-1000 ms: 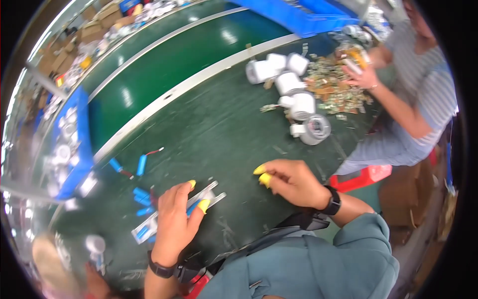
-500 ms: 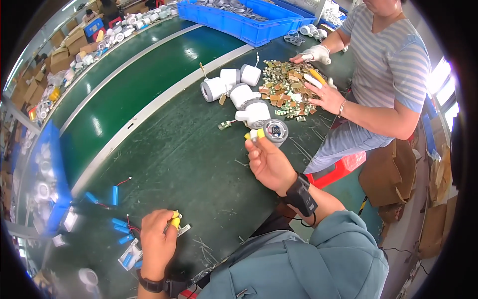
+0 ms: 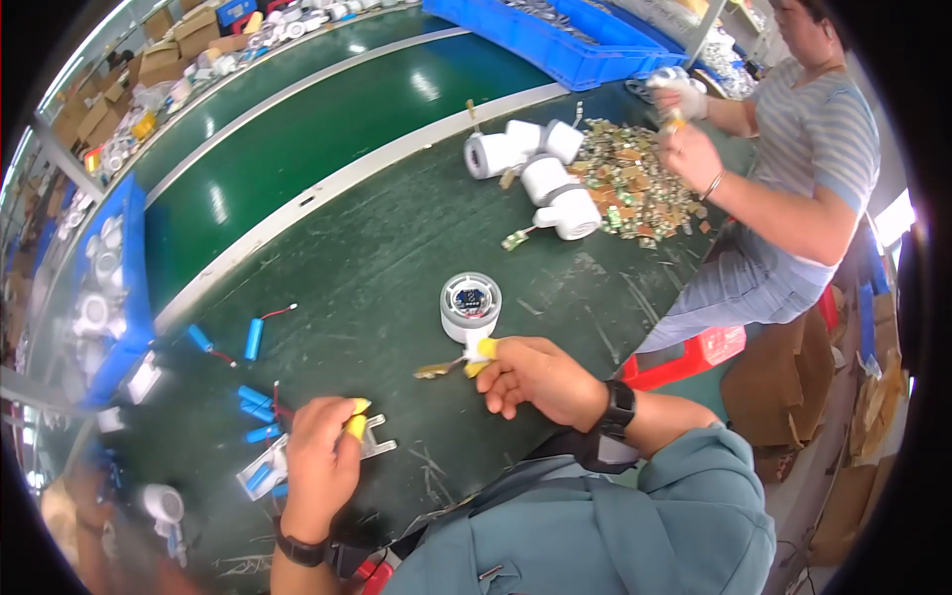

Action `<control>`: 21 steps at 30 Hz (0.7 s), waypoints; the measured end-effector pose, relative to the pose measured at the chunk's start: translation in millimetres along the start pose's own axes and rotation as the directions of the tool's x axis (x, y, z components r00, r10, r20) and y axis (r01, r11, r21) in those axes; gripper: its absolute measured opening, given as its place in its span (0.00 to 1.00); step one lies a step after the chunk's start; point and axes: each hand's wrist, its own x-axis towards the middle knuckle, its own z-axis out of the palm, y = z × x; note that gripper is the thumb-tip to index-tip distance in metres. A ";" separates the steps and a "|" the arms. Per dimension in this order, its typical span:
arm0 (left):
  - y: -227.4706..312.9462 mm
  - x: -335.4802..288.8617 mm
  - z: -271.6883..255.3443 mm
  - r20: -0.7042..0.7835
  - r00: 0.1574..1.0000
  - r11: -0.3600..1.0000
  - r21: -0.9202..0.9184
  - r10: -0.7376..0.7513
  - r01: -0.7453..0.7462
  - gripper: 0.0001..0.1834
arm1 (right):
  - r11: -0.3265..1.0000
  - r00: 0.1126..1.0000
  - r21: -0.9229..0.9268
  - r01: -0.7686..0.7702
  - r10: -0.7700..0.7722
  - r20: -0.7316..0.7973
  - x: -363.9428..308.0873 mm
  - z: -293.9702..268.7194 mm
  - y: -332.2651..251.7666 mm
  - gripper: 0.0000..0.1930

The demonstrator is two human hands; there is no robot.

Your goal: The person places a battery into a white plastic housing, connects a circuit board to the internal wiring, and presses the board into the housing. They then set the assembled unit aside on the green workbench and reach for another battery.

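Observation:
My right hand [image 3: 540, 382], with yellow covers on its fingertips, pinches the short handle of a white cylindrical housing [image 3: 466, 327]. The housing's round grey-rimmed end faces up and shows a dark circuit board inside. A small circuit board [image 3: 433, 372] sticks out by the handle end, left of my fingers. At the lower left my left hand [image 3: 319, 461] is closed, thumb and forefinger in yellow covers drawn together; what lies between them is hidden. Just beside its fingertips is a white plastic piece [image 3: 379, 446], and blue wired battery cells [image 3: 256, 405] lie to its left.
More white housings [image 3: 547, 178] lie by a heap of small circuit boards [image 3: 635, 169] at the far right, where a co-worker's hands [image 3: 689, 149] work. Blue crates [image 3: 585, 64] [image 3: 134, 288] stand at the back and left. A pale rail [image 3: 357, 174] borders the green belt [image 3: 297, 119].
My right hand has brought the housing nearer and to the left, away from the other housings, and the small board has come into view. My left hand stays nearly in place. The co-worker's hands have lifted off the heap.

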 end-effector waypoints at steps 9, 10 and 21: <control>21.8 11.9 4.5 0.008 0.978 0.962 0.179 0.207 -0.205 0.18 | 0.996 0.993 0.087 0.008 -0.018 0.114 -3.5 15.6 8.5 0.18; 24.7 12.4 4.4 0.039 0.969 0.951 0.185 0.244 -0.247 0.18 | 0.995 0.993 0.097 0.003 -0.014 0.118 -0.1 17.6 9.4 0.16; -0.8 6.8 -10.7 0.079 0.997 0.999 0.050 -0.024 0.020 0.13 | 0.996 0.990 0.088 -0.028 0.016 0.142 9.0 24.2 13.3 0.10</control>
